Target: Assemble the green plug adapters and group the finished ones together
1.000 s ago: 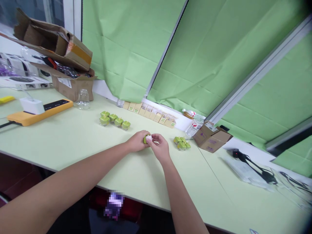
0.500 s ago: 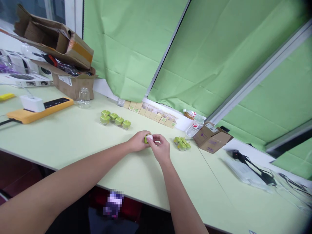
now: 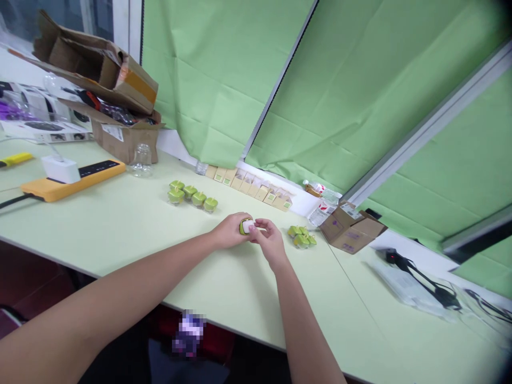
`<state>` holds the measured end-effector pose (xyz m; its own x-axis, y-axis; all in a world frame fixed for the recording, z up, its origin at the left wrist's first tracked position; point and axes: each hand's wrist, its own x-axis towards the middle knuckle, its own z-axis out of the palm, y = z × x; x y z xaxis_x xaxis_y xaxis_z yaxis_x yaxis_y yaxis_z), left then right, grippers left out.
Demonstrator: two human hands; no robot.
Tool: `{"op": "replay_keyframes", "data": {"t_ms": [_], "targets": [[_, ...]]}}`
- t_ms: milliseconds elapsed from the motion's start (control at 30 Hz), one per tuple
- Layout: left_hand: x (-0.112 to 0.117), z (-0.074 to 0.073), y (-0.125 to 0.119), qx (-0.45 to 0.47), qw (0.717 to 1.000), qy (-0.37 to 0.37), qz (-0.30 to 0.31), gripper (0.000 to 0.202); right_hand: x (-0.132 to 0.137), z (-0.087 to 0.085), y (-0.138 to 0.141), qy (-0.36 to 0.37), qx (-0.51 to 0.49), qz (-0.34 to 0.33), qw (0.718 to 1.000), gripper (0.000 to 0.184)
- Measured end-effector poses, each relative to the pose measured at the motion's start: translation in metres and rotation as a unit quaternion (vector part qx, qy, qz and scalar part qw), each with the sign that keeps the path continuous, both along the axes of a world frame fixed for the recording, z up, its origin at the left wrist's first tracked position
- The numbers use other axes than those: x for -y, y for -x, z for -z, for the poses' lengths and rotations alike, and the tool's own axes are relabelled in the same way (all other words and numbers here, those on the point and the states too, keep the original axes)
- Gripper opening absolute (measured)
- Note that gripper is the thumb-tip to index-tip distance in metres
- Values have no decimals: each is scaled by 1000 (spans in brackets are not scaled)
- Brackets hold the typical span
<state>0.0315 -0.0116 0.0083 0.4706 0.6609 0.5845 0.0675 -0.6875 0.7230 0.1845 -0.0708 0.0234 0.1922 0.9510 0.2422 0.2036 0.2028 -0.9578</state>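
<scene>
Green-and-white piece (image 3: 247, 227) is up between your two hands, over the middle of the table (image 3: 216, 282), with its white part facing your right side and its green edge toward your left. You seem to be in the middle of fine handling: one hand steadies while the other works at the white part. Exactly what your fingertips are doing there is too small to tell. The next move, as I judge it, calls for a firm but gentle hold from your left and a light, precise touch from your right, since the piece is small and could slip if you press unevenly.

Your left hand (image 3: 231, 231) is curled round the green side, gripping it, its fingers mostly hidden behind. Your right hand (image 3: 272, 244) is drawn into a loose pinch, the thumb against the white part and the other fingers arched close by; how hard it presses you cannot tell from this angle.

Near your left hand, beyond the wrist, stand five green-topped cups (image 3: 199, 199); a tighter green-topped cluster (image 3: 301, 241) sits to the right of your right hand, apart from it.
</scene>
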Motion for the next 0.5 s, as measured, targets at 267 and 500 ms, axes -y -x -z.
{"op": "replay_keyframes", "data": {"t_ms": [267, 500], "targets": [[2, 0, -3, -8, 1000, 6, -8, 33, -5, 1, -10, 3, 1, 49, 999, 40], [1, 0, 3, -52, 999, 2, 6, 28, 4, -1, 6, 21, 21, -47, 998, 50]]}}
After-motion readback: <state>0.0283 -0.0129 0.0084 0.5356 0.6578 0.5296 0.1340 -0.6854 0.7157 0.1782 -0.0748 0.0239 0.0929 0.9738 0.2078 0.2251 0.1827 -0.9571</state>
